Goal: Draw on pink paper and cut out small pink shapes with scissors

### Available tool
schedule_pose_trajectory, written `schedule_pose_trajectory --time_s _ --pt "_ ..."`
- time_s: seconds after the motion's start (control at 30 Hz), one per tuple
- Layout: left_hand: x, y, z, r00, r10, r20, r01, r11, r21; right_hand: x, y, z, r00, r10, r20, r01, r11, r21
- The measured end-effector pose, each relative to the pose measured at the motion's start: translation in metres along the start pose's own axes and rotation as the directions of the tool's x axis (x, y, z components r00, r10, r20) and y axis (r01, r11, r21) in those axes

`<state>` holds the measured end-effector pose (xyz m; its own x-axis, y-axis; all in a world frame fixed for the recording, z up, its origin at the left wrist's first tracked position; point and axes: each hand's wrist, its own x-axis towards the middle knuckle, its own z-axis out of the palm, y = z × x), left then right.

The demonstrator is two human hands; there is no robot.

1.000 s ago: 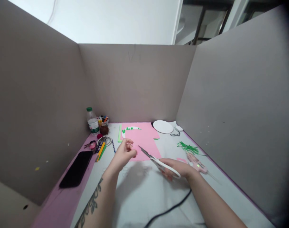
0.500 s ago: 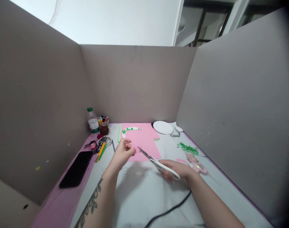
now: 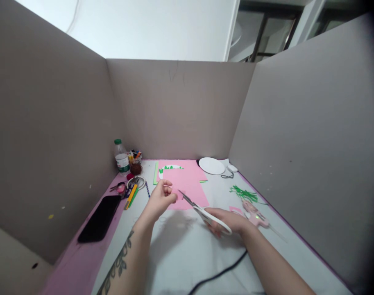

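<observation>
My right hand [image 3: 228,220] grips white-handled scissors [image 3: 202,210], blades slightly apart and pointing up-left toward my left hand. My left hand [image 3: 160,200] is raised over the table with fingers pinched together; whatever is in the pinch is too small to make out. Just beyond both hands lies a pink paper sheet [image 3: 187,186] on the pale table cover [image 3: 180,254].
Grey cardboard walls enclose the table on three sides. A black phone [image 3: 99,218], pens [image 3: 130,194], tape ring [image 3: 136,182] and a bottle [image 3: 121,157] sit left. A white disc [image 3: 211,165], green paper shreds [image 3: 243,192], a pink glue gun [image 3: 255,213] and a black cable [image 3: 219,271] lie right.
The hands and scissors stay almost where they were; the scissors and my right hand have crept slightly left toward my left hand.
</observation>
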<state>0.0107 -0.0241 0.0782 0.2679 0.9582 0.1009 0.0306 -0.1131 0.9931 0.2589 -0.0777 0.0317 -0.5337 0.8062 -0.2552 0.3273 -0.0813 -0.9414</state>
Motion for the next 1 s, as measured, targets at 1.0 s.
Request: schedule_pose_trajectory --time_s 1.0 --pt "-0.001 -0.002 0.002 0.998 0.002 0.061 -0.001 1.000 -0.017 0.006 0.003 0.003 0.999 0.040 0.026 -0.040 0.999 0.036"
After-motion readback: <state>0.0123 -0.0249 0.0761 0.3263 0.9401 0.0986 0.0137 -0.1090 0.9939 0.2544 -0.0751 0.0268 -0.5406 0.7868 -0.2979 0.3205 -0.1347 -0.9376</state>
